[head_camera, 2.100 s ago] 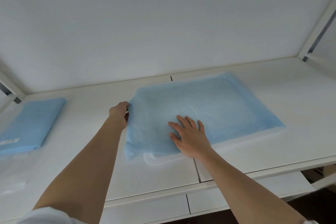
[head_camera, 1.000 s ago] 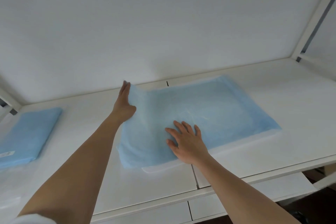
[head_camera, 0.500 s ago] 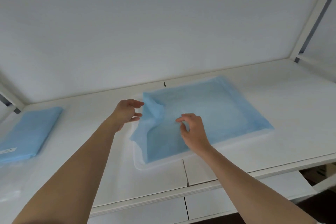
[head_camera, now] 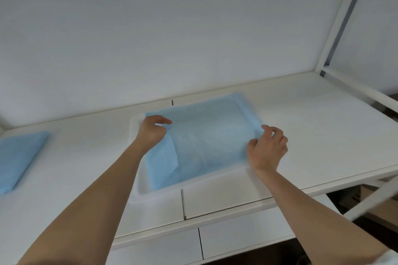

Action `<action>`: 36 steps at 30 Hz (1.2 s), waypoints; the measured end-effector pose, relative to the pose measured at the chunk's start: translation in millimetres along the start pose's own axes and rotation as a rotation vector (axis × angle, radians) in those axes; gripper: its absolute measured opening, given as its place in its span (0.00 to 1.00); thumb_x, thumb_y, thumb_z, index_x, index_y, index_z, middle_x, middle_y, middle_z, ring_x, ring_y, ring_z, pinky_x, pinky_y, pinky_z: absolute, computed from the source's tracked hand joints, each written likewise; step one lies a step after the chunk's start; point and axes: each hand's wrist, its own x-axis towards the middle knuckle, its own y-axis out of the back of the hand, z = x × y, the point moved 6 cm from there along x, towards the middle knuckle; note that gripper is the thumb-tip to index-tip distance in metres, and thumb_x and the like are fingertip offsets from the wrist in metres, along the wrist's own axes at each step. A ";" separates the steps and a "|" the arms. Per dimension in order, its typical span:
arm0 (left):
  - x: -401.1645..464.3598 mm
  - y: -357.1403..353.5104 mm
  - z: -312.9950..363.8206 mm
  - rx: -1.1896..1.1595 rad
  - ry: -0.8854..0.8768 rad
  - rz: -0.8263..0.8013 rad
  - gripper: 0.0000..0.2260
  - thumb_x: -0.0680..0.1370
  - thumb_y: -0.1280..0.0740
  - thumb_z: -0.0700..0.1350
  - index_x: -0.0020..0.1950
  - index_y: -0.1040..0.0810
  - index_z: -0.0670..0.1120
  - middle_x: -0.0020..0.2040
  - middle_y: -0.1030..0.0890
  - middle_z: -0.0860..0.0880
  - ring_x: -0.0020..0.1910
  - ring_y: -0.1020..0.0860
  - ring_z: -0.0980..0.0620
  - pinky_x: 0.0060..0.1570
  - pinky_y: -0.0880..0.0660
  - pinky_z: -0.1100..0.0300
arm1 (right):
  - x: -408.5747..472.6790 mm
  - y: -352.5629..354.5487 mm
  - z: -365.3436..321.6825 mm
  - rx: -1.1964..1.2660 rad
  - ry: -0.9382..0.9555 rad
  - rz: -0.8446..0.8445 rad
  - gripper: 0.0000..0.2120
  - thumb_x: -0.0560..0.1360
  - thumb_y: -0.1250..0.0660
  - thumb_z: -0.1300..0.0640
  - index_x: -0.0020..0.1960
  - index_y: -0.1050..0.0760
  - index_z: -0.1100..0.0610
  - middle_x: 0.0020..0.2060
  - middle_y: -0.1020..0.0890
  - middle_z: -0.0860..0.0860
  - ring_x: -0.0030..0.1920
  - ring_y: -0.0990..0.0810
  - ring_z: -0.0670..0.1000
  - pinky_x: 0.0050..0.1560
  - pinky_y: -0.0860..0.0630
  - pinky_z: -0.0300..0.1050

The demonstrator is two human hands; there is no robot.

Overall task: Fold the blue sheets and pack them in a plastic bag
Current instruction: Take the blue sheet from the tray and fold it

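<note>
The blue sheet [head_camera: 206, 142] lies on a clear plastic bag [head_camera: 150, 194] in the middle of the white table [head_camera: 312, 135]; the left hand [head_camera: 150, 131] pinches its left edge and the right hand [head_camera: 267, 150] pinches its right edge. The step seems to be folding, and next both edges must meet evenly. A packed blue bundle [head_camera: 19, 157] lies well apart at the left, not in the way

Item count — two blue sheets: one folded sheet [head_camera: 206, 142] inside one plastic bag [head_camera: 137, 191], one packed sheet [head_camera: 19, 157] at far left. Two hands — left hand [head_camera: 151, 133], right hand [head_camera: 268, 149].

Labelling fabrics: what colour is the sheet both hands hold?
Light blue, plain thin fabric sheet; head view.
</note>
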 end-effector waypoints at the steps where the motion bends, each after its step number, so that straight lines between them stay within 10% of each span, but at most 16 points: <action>1: -1.4 -5.2 7.9 0.131 -0.053 0.048 0.19 0.70 0.43 0.30 0.49 0.18 0.46 0.54 0.22 0.46 0.44 0.25 0.49 0.45 0.26 0.59 | 4.2 2.2 11.6 -0.010 -0.034 -0.008 0.23 0.70 0.35 0.63 0.65 0.29 0.59 0.63 0.29 0.59 0.63 0.33 0.62 0.61 0.35 0.58; 4: -1.4 -32.3 31.3 0.341 -0.150 0.078 0.18 0.70 0.42 0.31 0.50 0.18 0.46 0.59 0.25 0.47 0.62 0.31 0.45 0.63 0.33 0.55 | 16.4 6.6 43.8 0.013 -0.151 -0.042 0.21 0.75 0.37 0.60 0.67 0.31 0.61 0.63 0.30 0.61 0.64 0.34 0.63 0.60 0.34 0.58; 11: -23.0 -126.6 55.8 0.295 -0.236 -0.248 0.14 0.76 0.35 0.38 0.61 0.23 0.43 0.66 0.27 0.43 0.68 0.31 0.45 0.66 0.41 0.62 | 43.7 8.4 79.7 0.165 -0.253 -0.181 0.16 0.79 0.43 0.59 0.64 0.25 0.58 0.59 0.24 0.60 0.60 0.27 0.62 0.59 0.31 0.52; 16: -40.3 -171.6 54.0 0.321 -0.100 -0.421 0.26 0.80 0.40 0.54 0.76 0.40 0.47 0.78 0.46 0.50 0.77 0.48 0.49 0.74 0.50 0.56 | 52.1 0.4 85.0 0.176 -0.333 -0.413 0.12 0.76 0.42 0.56 0.48 0.19 0.51 0.44 0.19 0.52 0.51 0.23 0.59 0.52 0.26 0.47; 21: -45.2 -171.4 48.6 0.420 -0.068 -0.404 0.29 0.81 0.41 0.53 0.77 0.46 0.41 0.78 0.45 0.45 0.76 0.46 0.48 0.72 0.51 0.60 | 53.2 -3.8 85.4 0.337 -0.421 -0.635 0.08 0.66 0.37 0.59 0.30 0.33 0.55 0.29 0.29 0.53 0.33 0.33 0.54 0.37 0.36 0.46; 36: -57.4 -142.5 28.9 0.462 0.031 -0.409 0.38 0.75 0.30 0.53 0.77 0.46 0.43 0.77 0.45 0.45 0.76 0.47 0.48 0.73 0.48 0.57 | 43.0 -9.4 63.4 0.432 -0.417 -0.982 0.10 0.73 0.37 0.68 0.52 0.22 0.71 0.46 0.17 0.62 0.39 0.20 0.53 0.38 0.20 0.39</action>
